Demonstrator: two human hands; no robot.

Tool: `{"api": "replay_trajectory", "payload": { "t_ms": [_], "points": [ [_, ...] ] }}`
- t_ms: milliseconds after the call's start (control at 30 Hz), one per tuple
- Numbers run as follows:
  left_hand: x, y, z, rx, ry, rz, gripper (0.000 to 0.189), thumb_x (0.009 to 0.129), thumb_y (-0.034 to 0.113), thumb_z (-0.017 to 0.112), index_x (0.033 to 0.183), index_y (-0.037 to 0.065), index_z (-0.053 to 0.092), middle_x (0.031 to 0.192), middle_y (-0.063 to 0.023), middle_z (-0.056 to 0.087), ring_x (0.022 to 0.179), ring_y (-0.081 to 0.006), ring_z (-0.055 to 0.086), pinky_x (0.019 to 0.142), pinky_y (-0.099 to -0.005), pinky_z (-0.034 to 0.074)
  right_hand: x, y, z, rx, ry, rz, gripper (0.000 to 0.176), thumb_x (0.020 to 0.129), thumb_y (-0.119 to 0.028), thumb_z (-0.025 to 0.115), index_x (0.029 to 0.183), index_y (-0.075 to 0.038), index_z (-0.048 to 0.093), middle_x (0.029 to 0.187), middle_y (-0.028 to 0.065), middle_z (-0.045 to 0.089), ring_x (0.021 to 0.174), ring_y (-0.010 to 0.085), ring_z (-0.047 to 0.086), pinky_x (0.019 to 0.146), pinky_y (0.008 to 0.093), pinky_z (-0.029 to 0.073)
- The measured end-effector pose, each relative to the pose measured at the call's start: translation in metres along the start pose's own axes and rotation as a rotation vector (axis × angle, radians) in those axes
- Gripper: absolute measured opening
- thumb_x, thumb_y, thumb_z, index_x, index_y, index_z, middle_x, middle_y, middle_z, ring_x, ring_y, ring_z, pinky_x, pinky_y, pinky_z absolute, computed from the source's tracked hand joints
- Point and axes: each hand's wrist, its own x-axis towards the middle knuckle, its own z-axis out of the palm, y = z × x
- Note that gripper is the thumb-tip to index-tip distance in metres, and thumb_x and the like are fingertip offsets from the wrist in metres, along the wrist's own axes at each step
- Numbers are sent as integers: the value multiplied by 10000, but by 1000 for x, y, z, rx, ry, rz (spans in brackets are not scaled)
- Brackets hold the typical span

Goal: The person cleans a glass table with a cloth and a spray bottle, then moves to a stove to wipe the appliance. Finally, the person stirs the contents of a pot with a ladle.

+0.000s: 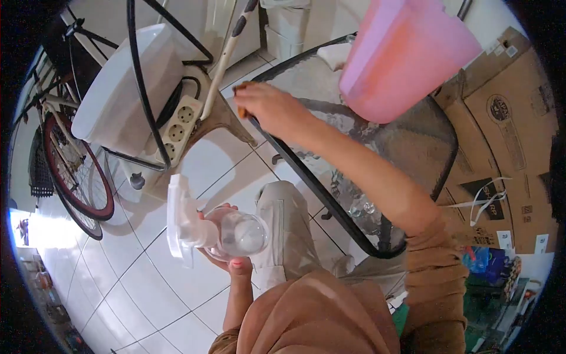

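The left hand [237,268] has its fingers curled around a clear spray bottle [243,233] above the tiled floor [135,253]. The right hand [268,109] pinches a small orange-brown item [242,111] by the black-rimmed bench [318,193], which carries a pink container [401,65].

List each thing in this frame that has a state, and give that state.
Spray bottle: sprayer head fitted, fill level unclear
Left hand: gripping the bottle
Right hand: closed on a small brown item
Glass table: streaked on top
Pink bucket: resting on the table
Power strip: upper two sockets unplugged
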Motion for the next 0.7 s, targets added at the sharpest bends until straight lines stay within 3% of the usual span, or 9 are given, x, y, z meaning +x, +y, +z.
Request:
{"api": "replay_trajectory", "payload": {
  "t_ms": [67,100,167,333,400,500,533,600,700],
  "points": [
    [-2,4,0,6,29,-3,1146,609,678,696,1404,42,171,1232,-220,458,1106,-342,510,946,-474,445,21,9,1,1,-249,289,306,738,41,500,1021,12,612,1107,144,605,1119,295,520,956,368,418],
    [-3,7,0,9,40,-5,1149,604,676,702,1402,43,172,1230,-218,459,1102,-339,513,941,-470,447,20,11,6,0,-249,286,306,738,41,500,1021,12,612,1107,144,605,1119,295,520,956,368,418],
    [-4,8,0,11,61,-6,1155,593,672,715,1399,46,173,1224,-213,461,1093,-333,519,931,-464,452,11,14,21,-122,5,123,165,742,-17,506,866,-8,614,980,134,614,1041,290,545,889,387,443],
    [0,10,6,2,87,-12,1171,568,663,745,1391,53,178,1210,-203,467,1071,-318,533,906,-449,465,-9,14,19,20,101,38,277,755,-20,508,1001,-14,636,1066,130,620,1061,293,545,928,389,433],
    [-2,12,8,2,88,-10,1174,563,661,751,1389,54,179,1207,-201,468,1066,-315,536,901,-446,468,2,40,21,-15,67,168,297,743,-10,526,1017,-16,639,1110,141,610,1069,311,544,938,388,429],
    [-4,15,5,0,82,13,1165,564,652,755,1383,49,186,1204,-197,473,1081,-322,530,902,-450,469,9,79,9,-241,99,446,228,750,14,493,919,-18,644,972,149,632,978,306,581,830,380,465],
    [-6,16,1,9,79,15,1163,569,655,750,1385,49,184,1207,-202,471,1083,-324,528,906,-453,468,7,92,7,-236,103,442,228,750,14,493,919,-18,644,972,149,632,978,306,581,830,380,465],
    [-11,19,-5,30,78,8,1158,578,660,738,1387,48,180,1212,-211,467,1088,-327,525,914,-460,466,3,106,0,-337,230,609,227,741,36,473,874,-26,647,924,160,636,931,317,592,779,391,468],
    [-15,22,-13,62,72,2,1151,591,669,721,1391,46,175,1220,-224,460,1096,-333,519,927,-470,463,9,99,10,-217,140,724,209,747,36,455,837,-24,633,901,160,630,926,313,591,769,396,471]
  ]
}}
